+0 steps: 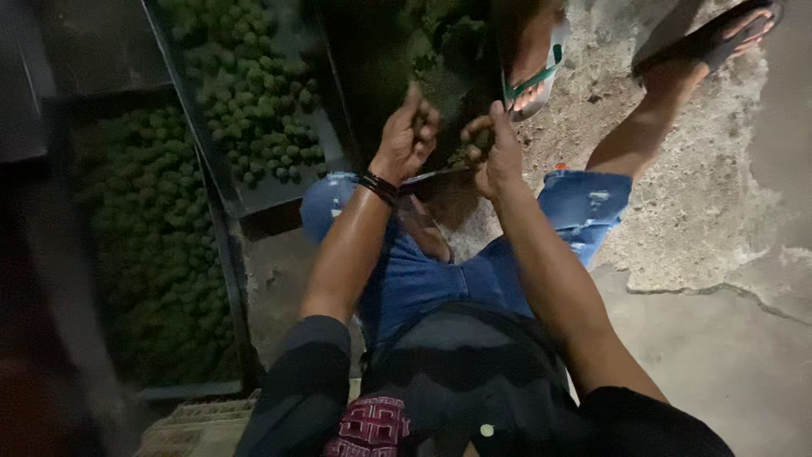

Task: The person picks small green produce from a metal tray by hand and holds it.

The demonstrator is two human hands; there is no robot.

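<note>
Floor: bare concrete [719, 355], grey, rough and pitted toward the far side, with a crack running across the smoother near part. Two dark crates stand on it at the left, side by side, one [222, 245] nearer and one [334, 156] farther, both filled with small green fruit [245, 85]. A pale slatted crate [199, 427] sits at the near edge.

To my left stand two dark, long rectangular crates: the nearer dark crate [227, 254] runs down beside my left knee, heaped with small round green fruit [152, 237]; the farther dark crate [331, 151] sits above it, just beside it, filled with the same green fruit. A pale latticed plastic crate [199, 423] lies by my left elbow. I see no labels, signs or screens.
</note>
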